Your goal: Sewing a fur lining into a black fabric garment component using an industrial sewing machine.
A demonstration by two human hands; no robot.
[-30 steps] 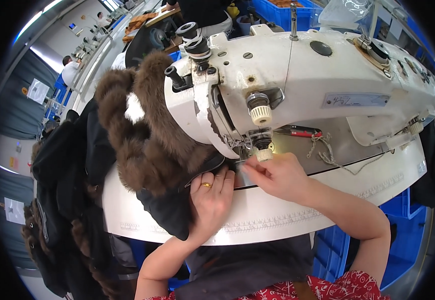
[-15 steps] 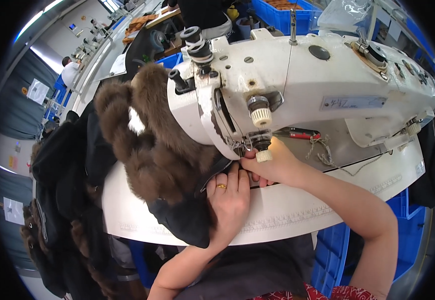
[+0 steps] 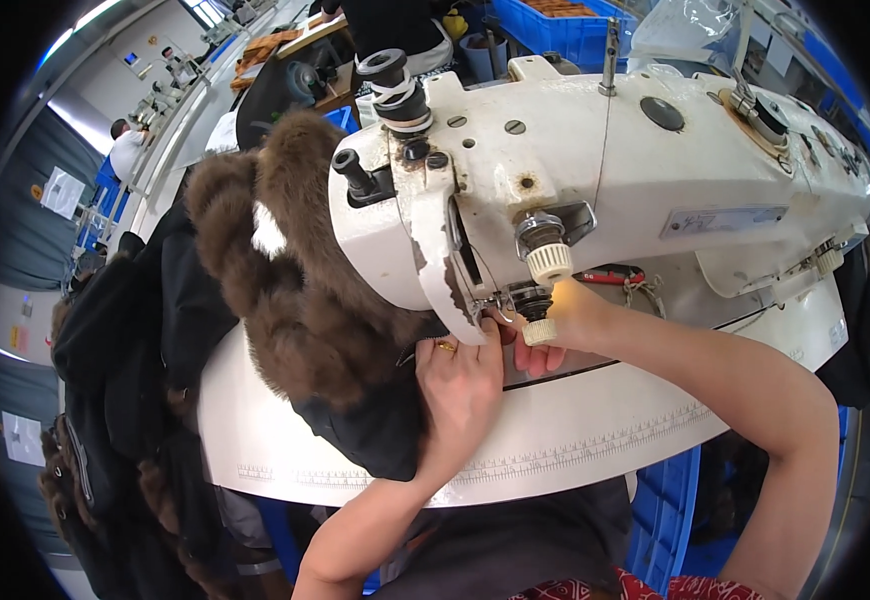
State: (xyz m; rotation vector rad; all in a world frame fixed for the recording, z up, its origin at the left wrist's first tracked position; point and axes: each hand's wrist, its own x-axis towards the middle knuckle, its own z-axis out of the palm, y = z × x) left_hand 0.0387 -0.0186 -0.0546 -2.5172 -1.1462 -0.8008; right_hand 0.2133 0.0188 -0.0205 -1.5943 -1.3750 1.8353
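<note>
Brown fur trim [image 3: 295,300] on a black zippered garment [image 3: 355,435] lies at the left of the white sewing machine [image 3: 495,170]. My left hand [image 3: 460,395] lies on the garment's edge, its fingers stretched toward the needle area [image 3: 495,312], with a gold ring showing. My right hand [image 3: 575,325] reaches under the machine head beside the needle, fingers curled, the tips partly hidden by a knurled knob; what they hold is hidden. A red-and-black tool [image 3: 615,275] and tangled cord [image 3: 645,298] lie on the machine bed behind it.
More black fur-trimmed garments [image 3: 105,340] hang at the left over the white table's edge [image 3: 245,450]. Blue crates [image 3: 660,510] are below at the right, another [image 3: 545,35] at the back. A co-worker [image 3: 395,30] is behind the machine; a seated person [image 3: 130,150] is farther left.
My right hand has moved inward under the machine head, its forearm swinging rightward. My left hand has slid rightward and is closer to the needle area, bringing the garment's edge along.
</note>
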